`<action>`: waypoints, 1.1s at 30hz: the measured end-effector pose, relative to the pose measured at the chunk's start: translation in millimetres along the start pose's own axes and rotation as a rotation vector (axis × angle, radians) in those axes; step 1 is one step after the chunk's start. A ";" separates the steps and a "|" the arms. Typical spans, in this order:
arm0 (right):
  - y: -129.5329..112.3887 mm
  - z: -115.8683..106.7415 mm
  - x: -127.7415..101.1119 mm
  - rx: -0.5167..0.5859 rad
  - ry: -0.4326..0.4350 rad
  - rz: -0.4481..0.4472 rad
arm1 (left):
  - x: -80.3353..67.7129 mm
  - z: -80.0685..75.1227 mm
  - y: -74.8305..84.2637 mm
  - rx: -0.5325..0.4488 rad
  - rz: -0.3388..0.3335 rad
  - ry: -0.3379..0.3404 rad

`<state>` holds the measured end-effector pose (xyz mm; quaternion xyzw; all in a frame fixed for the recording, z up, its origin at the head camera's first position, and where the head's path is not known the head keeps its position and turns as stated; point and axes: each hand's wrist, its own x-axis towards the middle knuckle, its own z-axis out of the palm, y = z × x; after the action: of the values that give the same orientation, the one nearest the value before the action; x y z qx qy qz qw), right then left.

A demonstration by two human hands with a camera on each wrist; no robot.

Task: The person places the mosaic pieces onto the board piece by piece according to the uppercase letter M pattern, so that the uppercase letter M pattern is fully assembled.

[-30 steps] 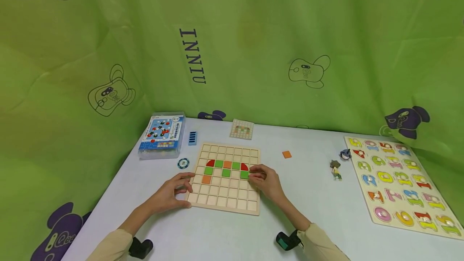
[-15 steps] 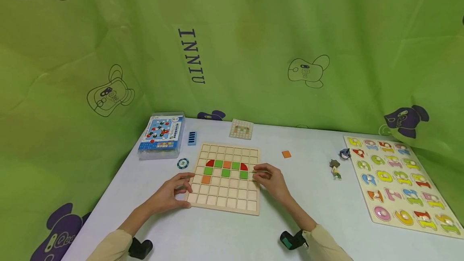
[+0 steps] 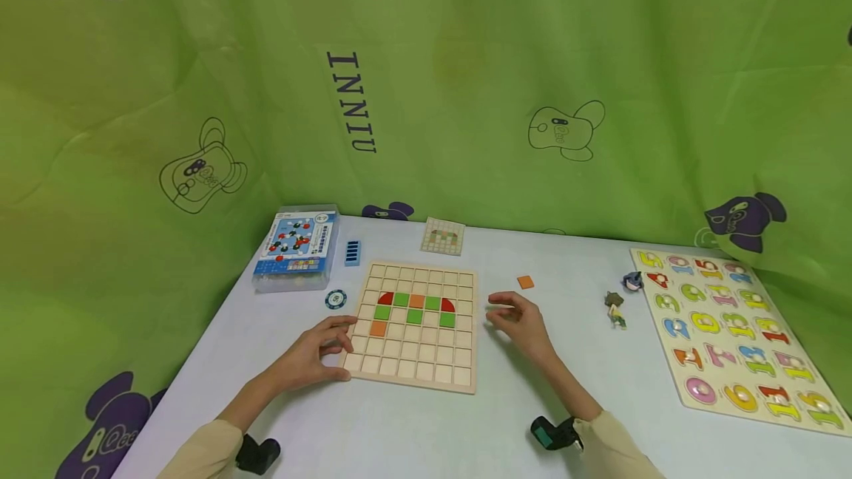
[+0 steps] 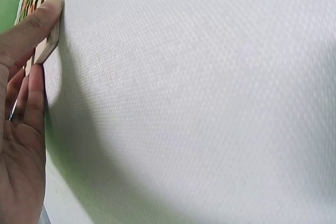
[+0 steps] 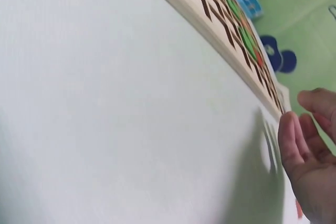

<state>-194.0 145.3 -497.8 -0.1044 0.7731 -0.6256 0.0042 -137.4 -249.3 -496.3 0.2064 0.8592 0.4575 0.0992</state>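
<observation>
A wooden grid board (image 3: 426, 374) lies on the table, with several green, orange and red tiles in its cells. At its left side, my left hand (image 3: 309, 355) touches the rim with spread fingers, its thumb by the near left corner. The left wrist view shows that thumb (image 4: 42, 20) against the board's edge. My right hand (image 3: 522, 325) hovers right of the board, fingers loosely bent, thumb and fingertips apart and nothing visible between them. Beyond it lies a loose orange square tile (image 3: 526, 282). In the right wrist view its fingertips (image 5: 287, 124) appear near the board's edge.
Behind the board lies a pattern card (image 3: 443, 236). Leftward are a boxed set (image 3: 296, 250), a small blue block (image 3: 353, 253) and a round chip (image 3: 336, 299). Two small figures (image 3: 615, 310) and a number puzzle board (image 3: 739, 338) lie at right. A green curtain (image 3: 452, 94) hangs behind.
My right hand has left the green tile at the board's right side and moved right, off the board. The green tile stays in its cell. My left hand keeps its place.
</observation>
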 end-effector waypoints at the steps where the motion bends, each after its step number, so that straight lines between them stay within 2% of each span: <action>1: 0.9 -3.4 0.5 -0.012 0.020 0.000 | 0.2 0.0 0.1 0.003 0.001 0.000; 4: 5.1 -13.9 3.4 -0.064 0.111 0.027 | 0.5 -0.1 0.6 0.008 0.002 -0.001; 10: 12.8 -29.2 16.3 -0.230 0.403 0.102 | 0.5 -1.5 0.3 -0.001 0.014 -0.001; 13: 17.9 -31.3 25.2 -0.319 0.479 0.118 | 0.0 -1.6 -0.3 -0.005 0.013 0.000; 17: 21.8 -30.8 34.2 -0.377 0.510 0.102 | 0.4 -0.3 -1.9 -0.004 0.009 -0.003; 23: 23.1 -30.9 40.5 -0.403 0.543 0.077 | 1.1 1.5 -3.2 0.005 0.001 -0.002; 27: 24.2 -32.6 40.4 -0.402 0.535 0.066 | 0.7 1.2 -2.6 0.005 0.003 0.001; 33: 24.3 -36.4 33.7 -0.344 0.485 0.083 | 0.3 0.7 -2.1 0.003 0.002 -0.001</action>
<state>-235.7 179.5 -509.3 0.0805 0.8497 -0.4915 -0.1730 -138.0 -249.7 -498.4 0.2077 0.8595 0.4564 0.0987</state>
